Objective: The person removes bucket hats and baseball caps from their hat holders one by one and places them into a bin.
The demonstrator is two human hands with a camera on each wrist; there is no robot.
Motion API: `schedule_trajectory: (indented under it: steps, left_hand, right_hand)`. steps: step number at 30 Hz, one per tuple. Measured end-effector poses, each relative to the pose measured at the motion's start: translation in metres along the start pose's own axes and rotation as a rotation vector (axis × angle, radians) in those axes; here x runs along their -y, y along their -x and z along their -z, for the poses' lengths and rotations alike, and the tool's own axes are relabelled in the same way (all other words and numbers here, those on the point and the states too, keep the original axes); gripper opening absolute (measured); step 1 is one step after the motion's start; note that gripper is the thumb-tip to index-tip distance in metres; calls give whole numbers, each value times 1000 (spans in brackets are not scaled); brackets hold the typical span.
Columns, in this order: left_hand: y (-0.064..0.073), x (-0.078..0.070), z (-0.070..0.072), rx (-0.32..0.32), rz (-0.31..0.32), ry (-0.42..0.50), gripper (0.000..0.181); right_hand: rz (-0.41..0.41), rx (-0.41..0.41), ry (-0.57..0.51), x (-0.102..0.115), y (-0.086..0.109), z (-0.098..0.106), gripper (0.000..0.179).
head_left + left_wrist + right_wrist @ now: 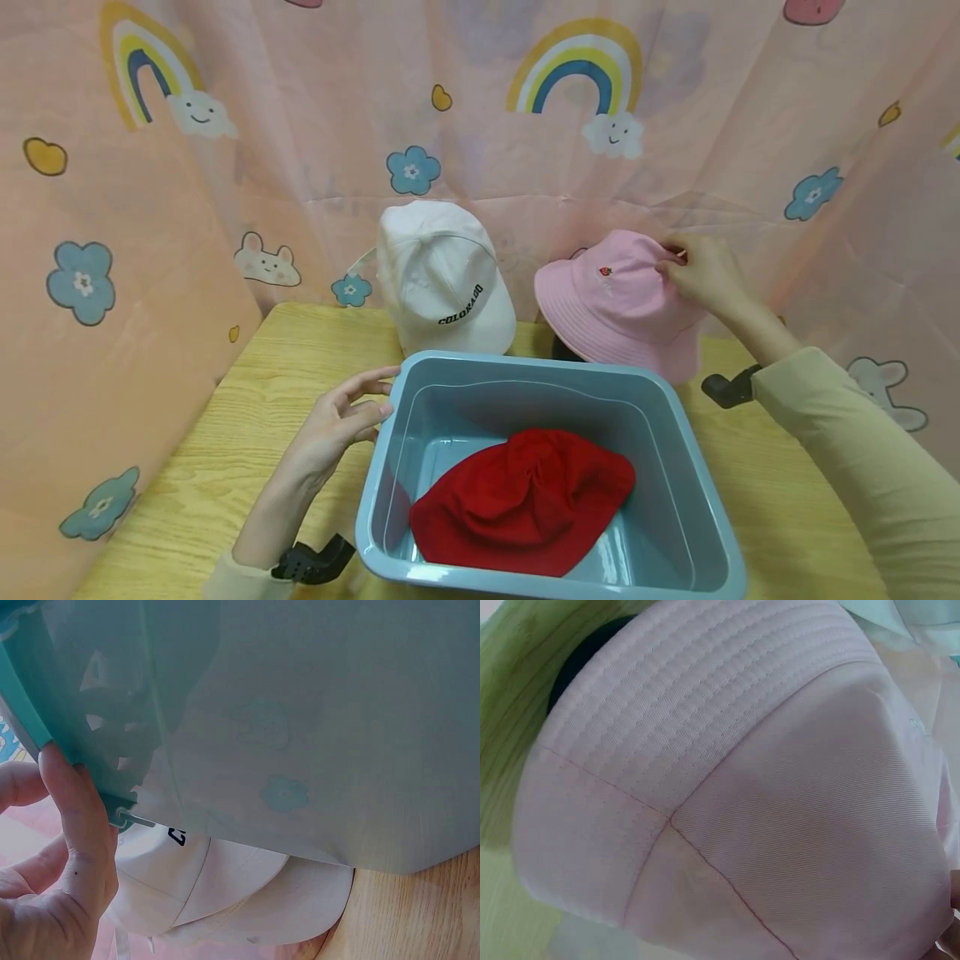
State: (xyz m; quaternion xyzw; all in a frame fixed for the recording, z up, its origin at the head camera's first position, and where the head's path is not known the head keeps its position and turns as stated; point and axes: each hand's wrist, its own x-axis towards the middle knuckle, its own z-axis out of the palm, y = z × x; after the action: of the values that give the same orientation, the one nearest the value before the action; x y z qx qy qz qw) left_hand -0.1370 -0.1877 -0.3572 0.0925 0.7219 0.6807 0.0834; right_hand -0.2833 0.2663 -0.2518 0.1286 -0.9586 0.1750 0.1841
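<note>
Simultaneously, my right hand [707, 272] pinches the pink bucket hat [626, 287] by its crown, behind the blue bin [525, 404], probably because soft cloth gathers there. My left hand's [339, 427] bent fingers grip the bin's rim, presumably for steadiness.

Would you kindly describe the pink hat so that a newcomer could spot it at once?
On the wooden table, find the blue tub. Behind it, toward its right corner, is the pink bucket hat. Its colour and small strawberry emblem set it apart from the white cap and the red hat.
</note>
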Motion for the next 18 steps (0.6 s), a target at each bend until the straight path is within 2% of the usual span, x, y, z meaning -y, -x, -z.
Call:
schedule_trajectory:
  steps: [6,18]
  left_hand:
    - [0,-1,0,3,2,5,49]
    - [0,-1,0,7,-2,8,49]
  right_hand:
    - [-65,10,-77,3,-2,4,35]
    - [-55,-41,-70,8,-13,13,28]
